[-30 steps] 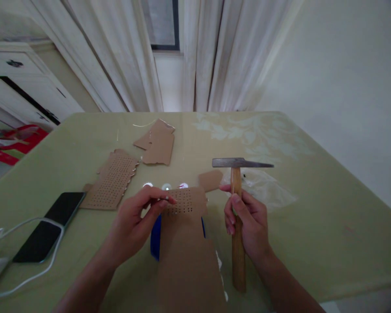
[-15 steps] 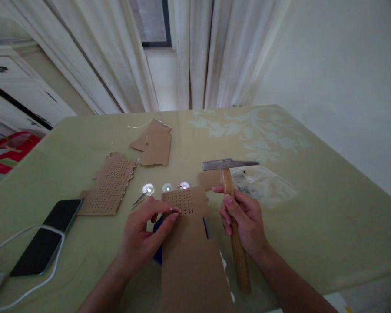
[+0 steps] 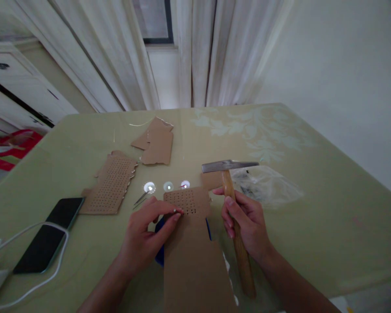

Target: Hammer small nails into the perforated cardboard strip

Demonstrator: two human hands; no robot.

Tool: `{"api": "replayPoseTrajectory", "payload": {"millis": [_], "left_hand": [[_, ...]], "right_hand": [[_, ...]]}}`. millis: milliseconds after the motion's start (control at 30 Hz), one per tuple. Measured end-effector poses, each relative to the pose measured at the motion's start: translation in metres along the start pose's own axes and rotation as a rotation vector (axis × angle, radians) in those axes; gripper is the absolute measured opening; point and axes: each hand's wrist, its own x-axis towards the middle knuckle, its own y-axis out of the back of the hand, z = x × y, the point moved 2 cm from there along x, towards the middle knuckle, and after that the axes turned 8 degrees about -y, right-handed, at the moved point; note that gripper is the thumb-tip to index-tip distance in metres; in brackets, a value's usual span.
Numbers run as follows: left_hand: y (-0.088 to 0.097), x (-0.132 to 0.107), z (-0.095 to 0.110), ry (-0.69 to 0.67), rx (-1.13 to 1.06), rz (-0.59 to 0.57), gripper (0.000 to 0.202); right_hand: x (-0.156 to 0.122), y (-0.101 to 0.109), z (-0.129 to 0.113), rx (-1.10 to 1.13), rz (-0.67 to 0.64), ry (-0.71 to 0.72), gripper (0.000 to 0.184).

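Observation:
My left hand (image 3: 146, 239) pinches a small nail (image 3: 175, 211) between thumb and forefinger over a piece of brown cardboard (image 3: 195, 265). Only the nail's pale head shows; the fingers hide the rest. Rows of punched holes cover the far end of this cardboard, just beyond my fingertips. A blue object (image 3: 159, 256) sits under the cardboard and is mostly covered. In my right hand (image 3: 244, 219) is a wooden-handled hammer (image 3: 228, 182), gripped midway along the handle. Its metal head is raised, to the right of the holes and clear of the nail.
Two thin metal pins (image 3: 140, 200) and several small round discs (image 3: 168, 186) lie past the cardboard. A clear plastic bag (image 3: 270, 187) lies behind the hammer. To the left are a second perforated cardboard (image 3: 109, 184), a phone (image 3: 48, 234) and a white cable (image 3: 63, 248). Cardboard scraps (image 3: 158, 148) lie farther back.
The view has shifted slightly. Both hands keep their grips, the left on the nail and the right on the hammer, with hardly any movement against the cardboard.

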Motion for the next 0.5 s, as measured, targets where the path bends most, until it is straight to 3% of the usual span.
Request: {"api": "replayPoseTrajectory", "payload": {"millis": [500], "left_hand": [[0.0009,0.0037,0.0059,-0.060,0.021,-0.010,0.016]], "right_hand": [[-0.0019,-0.0026,-0.0005,-0.001,0.000,-0.021,0.047]]}}
